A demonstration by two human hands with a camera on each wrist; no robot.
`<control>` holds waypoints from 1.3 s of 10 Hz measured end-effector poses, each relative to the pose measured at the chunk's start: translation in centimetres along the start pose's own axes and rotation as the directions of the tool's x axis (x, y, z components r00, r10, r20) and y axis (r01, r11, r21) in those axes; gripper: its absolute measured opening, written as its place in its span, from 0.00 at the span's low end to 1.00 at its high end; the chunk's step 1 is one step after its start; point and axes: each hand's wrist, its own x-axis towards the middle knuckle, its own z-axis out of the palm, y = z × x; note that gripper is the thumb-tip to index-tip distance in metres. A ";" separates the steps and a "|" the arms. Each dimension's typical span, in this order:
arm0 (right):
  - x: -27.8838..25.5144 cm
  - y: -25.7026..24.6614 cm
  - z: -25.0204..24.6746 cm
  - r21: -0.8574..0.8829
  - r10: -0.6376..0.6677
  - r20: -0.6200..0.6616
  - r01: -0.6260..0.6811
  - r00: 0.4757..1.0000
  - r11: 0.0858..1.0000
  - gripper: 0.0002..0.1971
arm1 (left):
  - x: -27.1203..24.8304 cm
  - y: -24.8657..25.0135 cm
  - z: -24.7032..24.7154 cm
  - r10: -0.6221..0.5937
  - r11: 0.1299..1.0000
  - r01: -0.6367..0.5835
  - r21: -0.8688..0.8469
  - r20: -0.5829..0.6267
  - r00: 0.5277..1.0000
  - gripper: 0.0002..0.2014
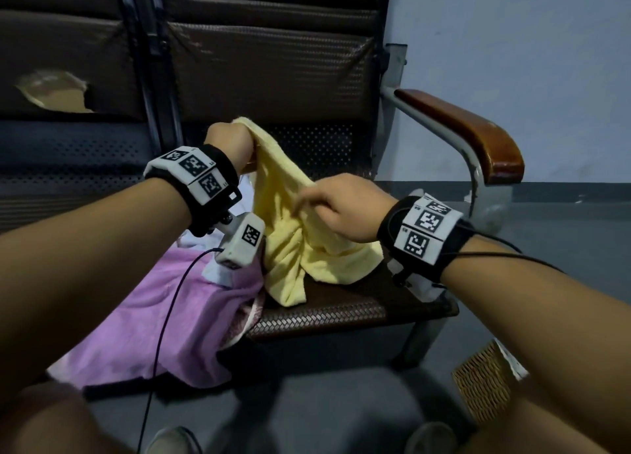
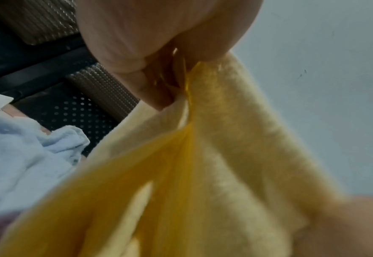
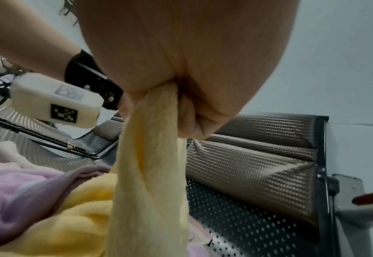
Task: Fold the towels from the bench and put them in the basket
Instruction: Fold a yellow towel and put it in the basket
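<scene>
A yellow towel hangs bunched above the bench seat, its lower part resting on the seat. My left hand pinches its top corner high up; the left wrist view shows the fingers closed on the yellow towel. Lower and to the right, my right hand grips a fold of the same cloth; in the right wrist view that hand squeezes the yellow towel. A purple towel drapes over the seat's front left edge. A light blue towel lies behind it.
A woven basket stands on the floor at the lower right, partly behind my right forearm. The bench has a wooden armrest on the right and a padded backrest. A grey wall is to the right.
</scene>
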 end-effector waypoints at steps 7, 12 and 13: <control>2.4 3.2 2.4 0.319 0.577 0.039 -0.557 0.816 0.767 0.18 | -1.0 0.1 -1.4 0.343 0.909 -0.369 0.194 0.156 0.926 0.13; -0.2 4.2 -6.9 0.003 0.194 -0.194 -0.197 0.962 0.980 0.24 | -0.5 5.9 -3.0 0.502 0.848 -0.516 0.120 0.131 0.855 0.08; -0.9 3.5 -6.0 -0.282 0.277 -0.013 -0.269 0.961 0.921 0.22 | -1.6 7.3 -2.0 0.549 0.827 -0.557 0.076 0.101 0.830 0.09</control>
